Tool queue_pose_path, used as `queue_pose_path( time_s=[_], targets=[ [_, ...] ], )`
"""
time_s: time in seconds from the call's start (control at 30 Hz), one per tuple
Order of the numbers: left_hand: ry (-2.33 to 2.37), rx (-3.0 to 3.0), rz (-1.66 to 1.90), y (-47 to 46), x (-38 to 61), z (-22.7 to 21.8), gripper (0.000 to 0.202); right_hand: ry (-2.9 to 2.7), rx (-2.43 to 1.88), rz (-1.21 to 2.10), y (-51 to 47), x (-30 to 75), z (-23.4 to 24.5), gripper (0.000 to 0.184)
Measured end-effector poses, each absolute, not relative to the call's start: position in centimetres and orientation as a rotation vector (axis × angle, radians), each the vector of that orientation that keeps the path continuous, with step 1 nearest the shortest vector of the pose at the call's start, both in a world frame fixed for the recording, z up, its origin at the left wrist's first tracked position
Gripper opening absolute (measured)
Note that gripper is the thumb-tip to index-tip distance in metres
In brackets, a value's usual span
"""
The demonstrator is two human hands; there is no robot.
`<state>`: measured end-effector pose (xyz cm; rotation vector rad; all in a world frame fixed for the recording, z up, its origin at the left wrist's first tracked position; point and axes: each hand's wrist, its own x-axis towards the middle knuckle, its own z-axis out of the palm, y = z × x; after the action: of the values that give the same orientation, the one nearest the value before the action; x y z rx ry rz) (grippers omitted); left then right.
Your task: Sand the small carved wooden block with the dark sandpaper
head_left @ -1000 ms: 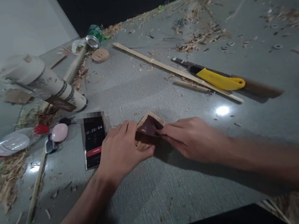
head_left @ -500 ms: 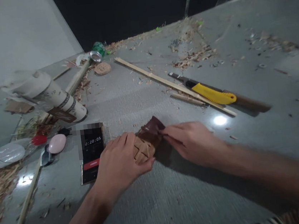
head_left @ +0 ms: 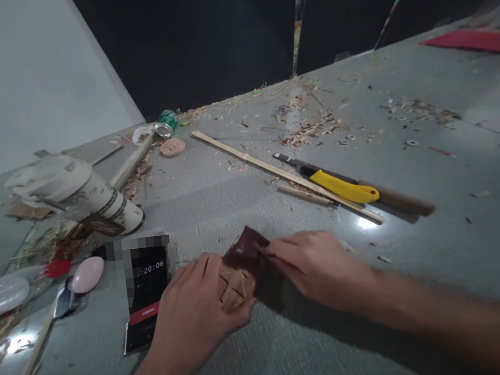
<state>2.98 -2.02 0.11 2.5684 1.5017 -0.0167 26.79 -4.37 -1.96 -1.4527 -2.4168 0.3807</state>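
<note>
- Head view: the left hand [head_left: 192, 311] curls around a small carved wooden piece [head_left: 235, 285], thumb at its near edge and fingers over its left side; crossing grooves show on its exposed face.
- Right hand [head_left: 315, 264] pinches a dark brown sheet [head_left: 245, 246] between thumb and fingers; the sheet bends upward just beyond the wooden piece, and whether the two touch is hard to tell.
- Wooden piece and sheet are between both hands, over the near middle of the grey table [head_left: 189, 212].
- Just left of the left hand lies a phone [head_left: 153, 289], its timer showing 20:06.
- Farther left are a pink oval object [head_left: 87, 274], a clear bottle [head_left: 5, 296] with a red cap and, beyond them, a tilted white cup [head_left: 82, 185].
- Ahead and to the right, a yellow-handled cutter [head_left: 344, 187] lies against a long wooden strip [head_left: 251, 160].
- Toward the back are a round wooden disc [head_left: 172, 147], a green can [head_left: 166, 123] and scattered shavings [head_left: 311, 131].
</note>
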Motion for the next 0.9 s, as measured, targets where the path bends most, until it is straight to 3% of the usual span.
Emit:
queue_pose_path(
  time_s=[0.17, 0.43, 0.9],
  targets=[
    [1.495, 2.584, -0.024, -2.00, 2.89, 0.01, 0.031, -2.452, -1.432, 0.352, -3.90, 27.42, -2.27, 0.025],
    [1.483, 2.585, 0.019, -2.09, 2.85, -0.08, 0.032, -2.493, -1.253, 0.436, -4.76, 26.78, -2.18, 0.017],
    [1.493, 2.572, -0.005, -2.00, 2.88, 0.05, 0.031, -2.461, -1.307, 0.430, -4.34, 26.95, -2.10, 0.021]
  ],
)
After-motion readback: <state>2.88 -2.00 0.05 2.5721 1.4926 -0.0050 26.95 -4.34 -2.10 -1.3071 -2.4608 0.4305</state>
